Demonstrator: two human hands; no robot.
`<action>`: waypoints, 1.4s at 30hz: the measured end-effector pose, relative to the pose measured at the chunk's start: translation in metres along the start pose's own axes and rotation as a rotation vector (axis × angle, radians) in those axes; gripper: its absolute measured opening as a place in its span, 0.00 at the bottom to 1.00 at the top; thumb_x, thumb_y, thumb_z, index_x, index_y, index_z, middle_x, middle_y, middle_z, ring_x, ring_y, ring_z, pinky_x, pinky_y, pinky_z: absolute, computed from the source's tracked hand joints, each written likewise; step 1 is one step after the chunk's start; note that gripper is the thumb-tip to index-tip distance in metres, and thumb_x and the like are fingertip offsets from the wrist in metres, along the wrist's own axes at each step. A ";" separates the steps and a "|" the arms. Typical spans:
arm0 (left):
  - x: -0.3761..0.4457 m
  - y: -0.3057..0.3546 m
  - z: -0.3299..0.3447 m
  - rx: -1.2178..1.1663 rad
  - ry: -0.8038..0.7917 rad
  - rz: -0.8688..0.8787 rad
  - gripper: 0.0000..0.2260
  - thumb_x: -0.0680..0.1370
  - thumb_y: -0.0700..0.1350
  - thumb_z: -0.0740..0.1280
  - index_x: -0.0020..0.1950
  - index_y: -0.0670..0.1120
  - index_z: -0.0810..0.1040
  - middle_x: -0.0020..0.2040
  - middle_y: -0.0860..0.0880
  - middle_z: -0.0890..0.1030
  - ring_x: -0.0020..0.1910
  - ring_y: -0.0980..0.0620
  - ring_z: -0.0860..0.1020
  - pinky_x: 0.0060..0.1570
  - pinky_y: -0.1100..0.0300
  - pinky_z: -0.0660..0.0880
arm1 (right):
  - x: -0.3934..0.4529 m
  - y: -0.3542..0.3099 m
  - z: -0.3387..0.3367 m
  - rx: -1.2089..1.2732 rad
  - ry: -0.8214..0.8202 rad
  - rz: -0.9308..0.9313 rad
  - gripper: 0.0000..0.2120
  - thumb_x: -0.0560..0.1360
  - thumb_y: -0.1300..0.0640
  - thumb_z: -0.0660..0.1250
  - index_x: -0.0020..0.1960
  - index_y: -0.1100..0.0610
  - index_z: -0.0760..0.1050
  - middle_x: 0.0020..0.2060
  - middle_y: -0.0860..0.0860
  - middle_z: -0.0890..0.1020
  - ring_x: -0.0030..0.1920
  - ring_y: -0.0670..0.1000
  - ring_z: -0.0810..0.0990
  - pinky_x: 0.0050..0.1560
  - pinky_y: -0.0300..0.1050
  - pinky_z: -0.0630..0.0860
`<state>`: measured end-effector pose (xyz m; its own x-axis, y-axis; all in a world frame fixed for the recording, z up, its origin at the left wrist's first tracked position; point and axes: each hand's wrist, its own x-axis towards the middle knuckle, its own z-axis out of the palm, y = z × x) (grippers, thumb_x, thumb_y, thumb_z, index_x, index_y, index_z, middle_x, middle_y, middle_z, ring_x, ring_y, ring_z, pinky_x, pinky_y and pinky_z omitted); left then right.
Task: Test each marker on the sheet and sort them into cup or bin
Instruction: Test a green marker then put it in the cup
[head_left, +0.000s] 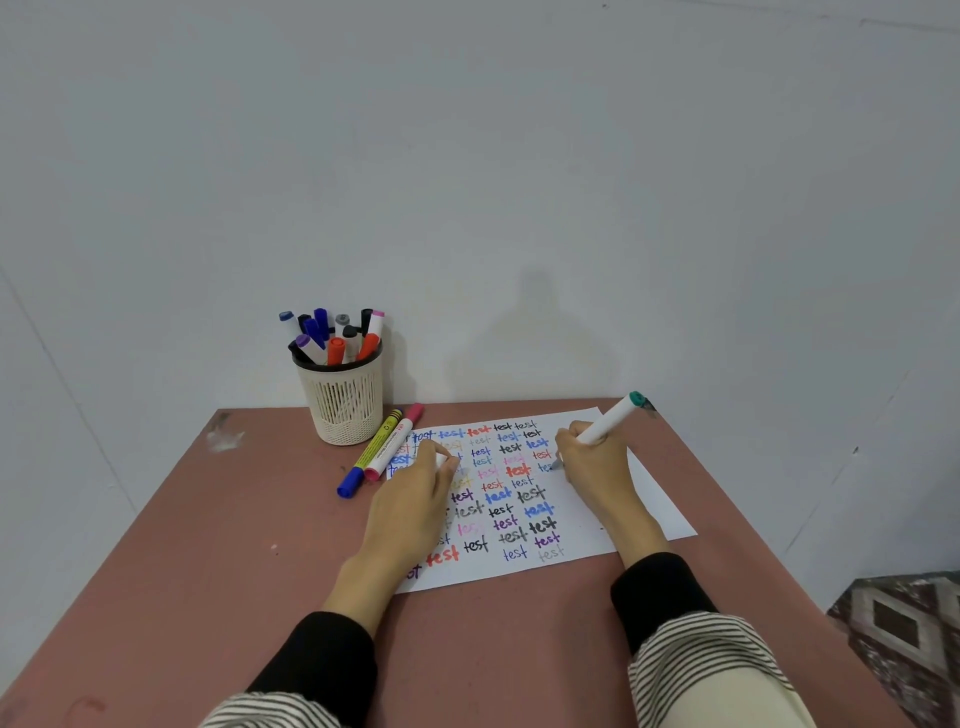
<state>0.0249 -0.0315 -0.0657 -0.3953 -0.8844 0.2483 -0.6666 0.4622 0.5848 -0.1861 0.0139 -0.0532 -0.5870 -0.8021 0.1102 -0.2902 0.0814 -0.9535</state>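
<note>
Right hand (592, 467) writes with a white teal-ended marker (608, 423) on the white paper sheet (597, 525).
Its fingers clamp the marker; left hand (415, 499) fingers curl around a small white cap (441, 460).

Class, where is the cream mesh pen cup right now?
In the head view the cream mesh pen cup stands at the brown table's far left, by the wall, beside two loose markers.

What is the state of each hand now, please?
Left hand: closed on a small white thing, probably a marker cap, resting on the sheet.
Right hand: holding the teal-ended marker.
</note>
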 end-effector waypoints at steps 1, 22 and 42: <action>0.000 0.000 0.000 -0.001 0.000 0.000 0.10 0.84 0.54 0.52 0.56 0.50 0.68 0.29 0.53 0.71 0.30 0.55 0.71 0.28 0.58 0.59 | 0.000 0.000 -0.001 0.004 0.005 0.006 0.12 0.75 0.62 0.62 0.35 0.58 0.63 0.32 0.56 0.65 0.28 0.47 0.68 0.27 0.35 0.62; 0.000 0.000 0.000 -0.009 0.001 0.003 0.09 0.84 0.54 0.52 0.56 0.51 0.67 0.30 0.52 0.72 0.31 0.55 0.72 0.28 0.58 0.60 | 0.000 0.000 0.002 0.015 0.065 -0.008 0.16 0.78 0.60 0.60 0.34 0.57 0.59 0.31 0.56 0.66 0.32 0.50 0.66 0.34 0.43 0.61; 0.002 0.001 -0.009 -0.411 0.090 0.044 0.18 0.85 0.48 0.52 0.75 0.52 0.65 0.68 0.57 0.67 0.68 0.68 0.62 0.68 0.71 0.56 | -0.009 -0.027 0.004 0.663 -0.084 0.093 0.25 0.78 0.40 0.59 0.53 0.60 0.81 0.32 0.50 0.79 0.28 0.45 0.68 0.32 0.39 0.67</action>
<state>0.0292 -0.0332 -0.0577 -0.3489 -0.8749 0.3360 -0.3351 0.4513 0.8271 -0.1701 0.0165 -0.0292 -0.5184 -0.8549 0.0228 0.2998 -0.2066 -0.9314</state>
